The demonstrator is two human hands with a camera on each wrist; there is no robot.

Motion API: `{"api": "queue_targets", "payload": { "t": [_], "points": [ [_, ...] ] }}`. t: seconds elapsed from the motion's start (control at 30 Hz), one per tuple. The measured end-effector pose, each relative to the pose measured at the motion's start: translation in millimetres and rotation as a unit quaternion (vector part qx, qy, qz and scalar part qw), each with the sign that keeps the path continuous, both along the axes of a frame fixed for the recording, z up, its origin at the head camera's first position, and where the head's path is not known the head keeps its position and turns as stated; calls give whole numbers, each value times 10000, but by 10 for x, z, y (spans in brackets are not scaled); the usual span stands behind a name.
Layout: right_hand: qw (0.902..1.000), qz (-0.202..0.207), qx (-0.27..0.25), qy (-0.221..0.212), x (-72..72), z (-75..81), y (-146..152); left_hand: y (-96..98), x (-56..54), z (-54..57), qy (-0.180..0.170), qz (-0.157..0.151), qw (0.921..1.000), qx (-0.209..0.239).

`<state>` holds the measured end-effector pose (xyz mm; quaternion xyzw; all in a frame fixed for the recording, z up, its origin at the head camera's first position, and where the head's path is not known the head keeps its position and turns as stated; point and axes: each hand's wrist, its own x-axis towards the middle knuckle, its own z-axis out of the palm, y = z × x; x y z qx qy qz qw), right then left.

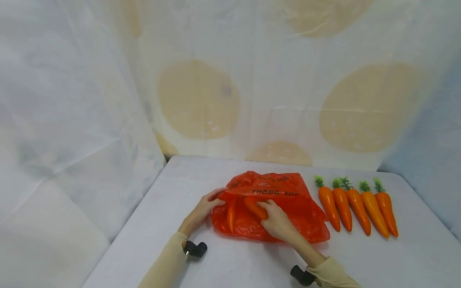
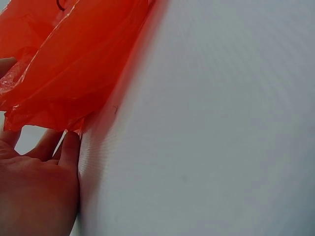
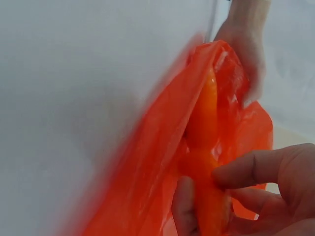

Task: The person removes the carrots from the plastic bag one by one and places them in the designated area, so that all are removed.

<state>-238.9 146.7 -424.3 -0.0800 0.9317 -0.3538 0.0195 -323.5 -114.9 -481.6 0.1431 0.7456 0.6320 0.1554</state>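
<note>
A red plastic bag (image 1: 299,216) with black lettering lies on the table, its mouth facing me. At its left edge my left hand (image 1: 206,207) holds the plastic, thumb on the near side and the other fingers behind; the left wrist view shows the bag (image 2: 74,64) above the palm (image 2: 39,191). My right hand (image 1: 279,222) reaches into the mouth and grips an orange carrot (image 1: 254,206) between thumb and fingers. A second carrot (image 1: 231,216) lies inside the bag on the left. In the right wrist view the gripped carrot (image 3: 209,204) partly overlaps the other carrot (image 3: 203,115).
Several orange carrots with green tops, such as the leftmost carrot (image 1: 328,208), lie in a row right of the bag. The white table (image 1: 144,240) meets a spotted curtain (image 1: 273,132) at the back and pale sheets at both sides.
</note>
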Motion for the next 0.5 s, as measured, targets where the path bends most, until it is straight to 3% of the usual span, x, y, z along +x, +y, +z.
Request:
{"api": "queue_targets", "payload": {
  "t": [0.5],
  "points": [
    [9989,-333,-291,-169,154,-6,224,-3,9,-12,45,-22,10000,33]
  ]
}}
